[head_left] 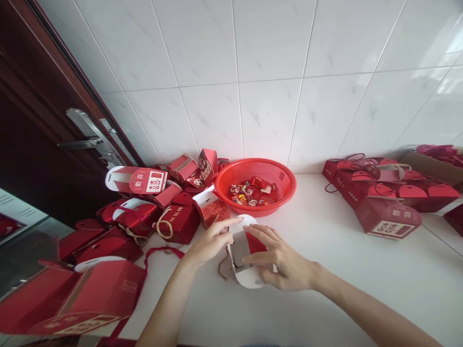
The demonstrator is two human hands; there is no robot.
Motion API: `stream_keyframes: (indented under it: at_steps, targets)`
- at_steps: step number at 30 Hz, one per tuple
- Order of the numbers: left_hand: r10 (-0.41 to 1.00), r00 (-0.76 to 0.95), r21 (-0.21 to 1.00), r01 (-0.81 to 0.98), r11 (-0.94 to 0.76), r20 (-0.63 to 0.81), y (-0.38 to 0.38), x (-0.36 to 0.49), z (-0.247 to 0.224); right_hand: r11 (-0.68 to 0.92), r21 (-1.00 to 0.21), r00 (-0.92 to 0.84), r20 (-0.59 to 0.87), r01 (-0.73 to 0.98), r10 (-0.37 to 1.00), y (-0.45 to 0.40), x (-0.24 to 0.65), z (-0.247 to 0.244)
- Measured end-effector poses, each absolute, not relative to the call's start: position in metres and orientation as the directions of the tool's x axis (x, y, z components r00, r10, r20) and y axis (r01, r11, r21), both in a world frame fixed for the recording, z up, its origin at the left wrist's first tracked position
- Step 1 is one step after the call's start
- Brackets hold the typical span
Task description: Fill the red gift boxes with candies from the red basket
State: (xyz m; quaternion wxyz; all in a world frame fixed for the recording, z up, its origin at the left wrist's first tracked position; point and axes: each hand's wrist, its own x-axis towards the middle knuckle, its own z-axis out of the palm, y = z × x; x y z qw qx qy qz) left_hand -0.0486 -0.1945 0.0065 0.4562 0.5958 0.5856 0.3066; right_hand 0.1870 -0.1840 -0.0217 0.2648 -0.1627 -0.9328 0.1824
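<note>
A small red cardboard gift box [241, 255] stands on the white tabletop in front of me, its white inside showing and pale rounded flaps standing out at both ends. My left hand [211, 241] grips the box's far left edge, thumb and index finger bent around it. Over the right side lies my right hand [280, 255], its fingers on the red side and across the opening, thumb near the closer flap. Just beyond the box is a red plastic basket [285, 197] with wrapped candies [253, 190] in it. A brown cord [222, 267] lies beside the box at the left.
Red gift boxes [181, 221] are piled on the left, some with rope handles. A large red box [104, 289] lies nearer. More boxes [387, 212] stand in rows at the right, before a cardboard carton [427, 166]. A tiled wall [267, 120] and a door handle [81, 143] are behind.
</note>
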Motion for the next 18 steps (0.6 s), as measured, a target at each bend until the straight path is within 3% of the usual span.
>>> stream_keyframes:
  at_steps: [3, 7, 12, 15, 18]
  targets:
    - [0.956, 0.25, 0.958, 0.277, 0.079, -0.152, -0.196, -0.062, 0.004, 0.884, -0.375, -0.85, 0.332, 0.279, 0.409, -0.18, 0.186, -0.012]
    - [0.916, 0.385, 0.99, 0.116, 0.078, -0.117, -0.199, -0.074, -0.005, 0.806, -0.415, -0.783, 0.281, 0.421, 0.554, -0.183, 0.19, -0.01]
    - [0.905, 0.409, 0.992, 0.002, 0.123, -0.113, -0.199, -0.082, -0.022, 0.492, -0.649, -0.541, 0.144, 0.581, 0.829, -0.186, 0.204, -0.023]
    - [0.896, 0.428, 0.99, -0.018, 0.136, -0.116, -0.194, -0.08, -0.031, 0.315, -0.774, -0.476, 0.02, 0.548, 0.879, -0.184, 0.211, -0.032]
    - [0.904, 0.416, 0.995, 0.017, 0.102, -0.1, -0.187, -0.075, -0.037, 0.235, -0.848, -0.464, -0.015, 0.475, 0.886, -0.176, 0.215, -0.037]
